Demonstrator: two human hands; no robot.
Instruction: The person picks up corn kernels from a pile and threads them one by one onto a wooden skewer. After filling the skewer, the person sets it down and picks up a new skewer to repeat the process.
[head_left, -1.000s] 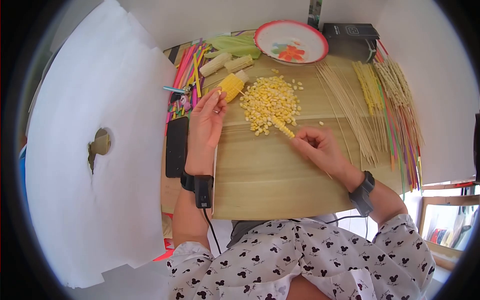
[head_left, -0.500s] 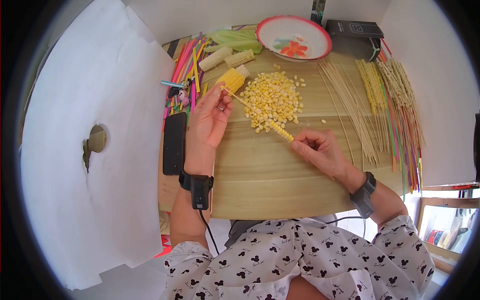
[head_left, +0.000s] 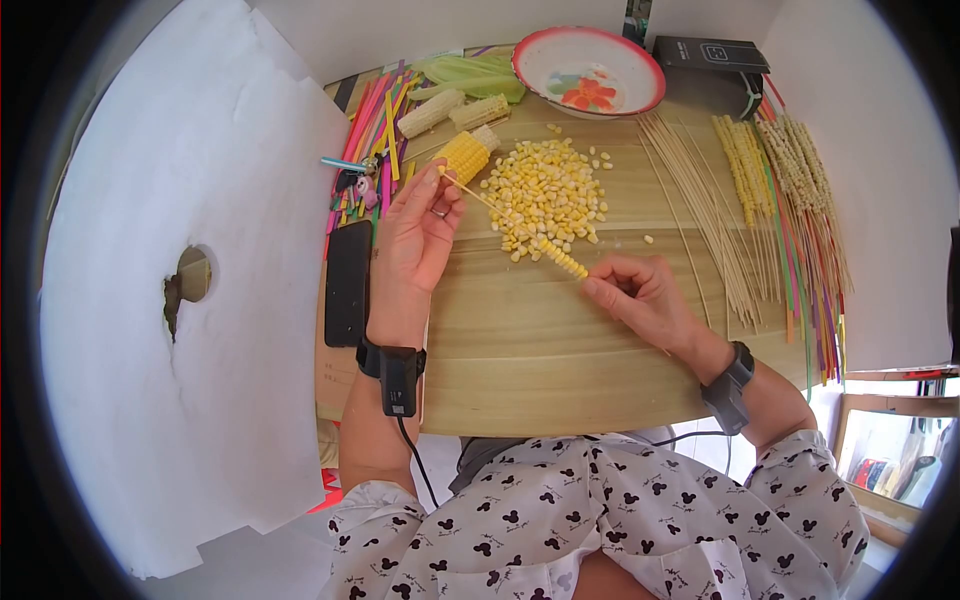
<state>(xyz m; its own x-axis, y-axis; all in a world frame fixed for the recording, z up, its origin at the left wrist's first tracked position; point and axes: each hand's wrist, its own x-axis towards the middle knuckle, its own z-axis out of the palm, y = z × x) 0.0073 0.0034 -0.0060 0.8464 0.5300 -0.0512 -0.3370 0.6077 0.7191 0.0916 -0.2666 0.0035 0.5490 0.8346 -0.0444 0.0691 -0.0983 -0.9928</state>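
Your right hand (head_left: 640,300) pinches the skewer (head_left: 515,222) in front of the kernel pile (head_left: 550,185). Your left hand (head_left: 415,240) pinches its far tip.

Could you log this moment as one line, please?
left hand: pinches skewer tip | right hand: holds skewer base | kernel pile: on table

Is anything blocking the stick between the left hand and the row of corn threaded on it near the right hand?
Nothing visible does. The skewer runs bare from the left hand fingertips to the threaded kernels beside the right hand. The loose kernel pile lies beneath it, not on it.
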